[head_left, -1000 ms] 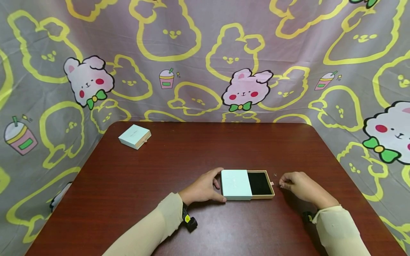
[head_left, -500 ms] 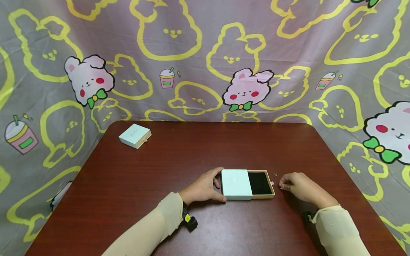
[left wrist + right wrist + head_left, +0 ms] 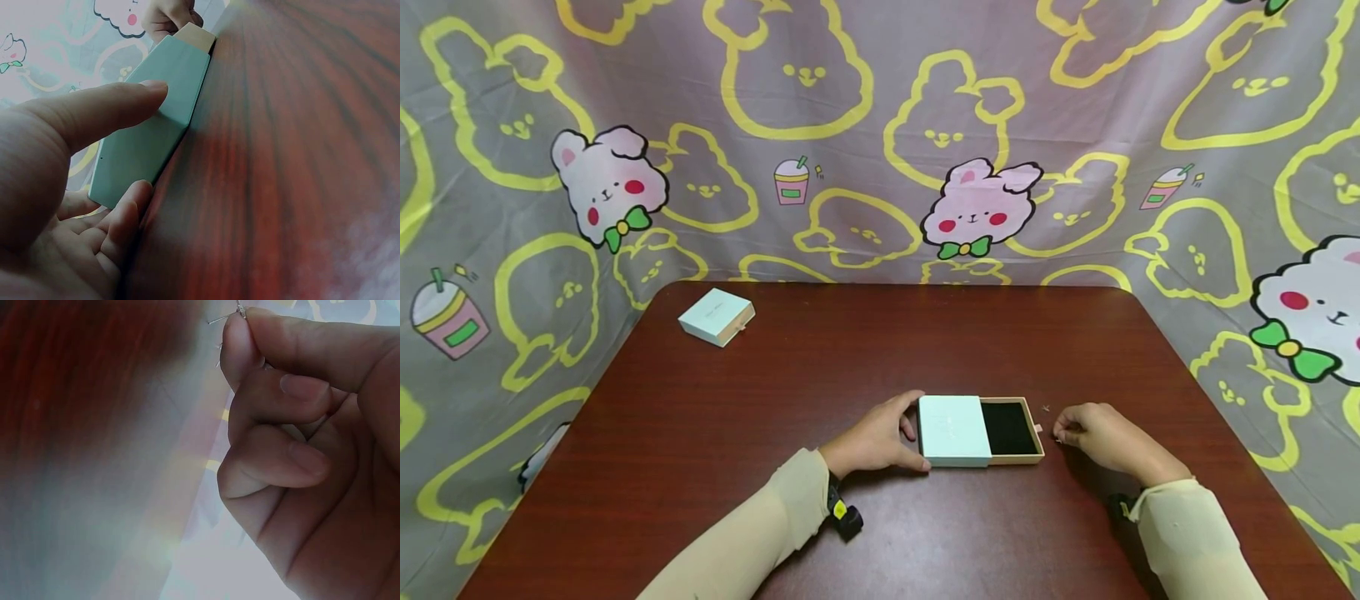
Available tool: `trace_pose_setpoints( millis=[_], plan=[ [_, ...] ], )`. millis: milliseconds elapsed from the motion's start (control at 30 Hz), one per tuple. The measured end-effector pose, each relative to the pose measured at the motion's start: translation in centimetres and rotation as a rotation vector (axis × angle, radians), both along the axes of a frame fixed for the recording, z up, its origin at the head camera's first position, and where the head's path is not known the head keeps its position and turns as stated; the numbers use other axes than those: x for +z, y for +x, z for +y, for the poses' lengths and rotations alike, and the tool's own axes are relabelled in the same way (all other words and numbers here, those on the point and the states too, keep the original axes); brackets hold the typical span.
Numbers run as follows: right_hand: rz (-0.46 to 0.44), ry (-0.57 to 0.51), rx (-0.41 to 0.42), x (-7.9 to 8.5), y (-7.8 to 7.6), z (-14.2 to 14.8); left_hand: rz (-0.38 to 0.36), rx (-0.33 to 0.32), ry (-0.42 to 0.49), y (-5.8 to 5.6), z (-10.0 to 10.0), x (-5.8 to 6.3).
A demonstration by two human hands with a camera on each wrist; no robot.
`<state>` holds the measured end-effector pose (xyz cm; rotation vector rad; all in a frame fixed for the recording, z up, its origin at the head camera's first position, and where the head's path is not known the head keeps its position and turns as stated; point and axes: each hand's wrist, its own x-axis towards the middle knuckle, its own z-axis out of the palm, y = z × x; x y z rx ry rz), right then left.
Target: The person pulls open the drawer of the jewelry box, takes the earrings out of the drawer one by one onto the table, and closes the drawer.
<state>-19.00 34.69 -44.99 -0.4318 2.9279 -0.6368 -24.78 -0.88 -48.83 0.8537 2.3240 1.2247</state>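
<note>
A pale mint drawer box [image 3: 953,427] lies on the table, its tray [image 3: 1038,454] slid partway out to the right, showing a black lining. My left hand [image 3: 872,437] grips the left end of the box cover, thumb at the near corner and fingers round the far one. Just right of the tray's pink pull tab, my right hand [image 3: 1101,435] pinches a small silver earring [image 3: 241,310] between thumb and index finger, a thin pin sticking out. The other fingers curl into the palm. A second tiny silver piece [image 3: 1046,408] lies on the table beyond the fingertips.
A similar mint box [image 3: 717,315], closed, sits at the far left corner of the brown table [image 3: 880,350]. A grey curtain [image 3: 850,125] with rabbit drawings hangs behind the table and along its sides.
</note>
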Motion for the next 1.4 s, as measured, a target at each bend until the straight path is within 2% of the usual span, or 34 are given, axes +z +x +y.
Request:
trace_pose_setpoints(
  millis=[1400],
  plan=[
    [0.017,0.004,0.005,-0.21,-0.13,0.05,0.020,-0.001,-0.005,-0.05,0.04,-0.03]
  ],
)
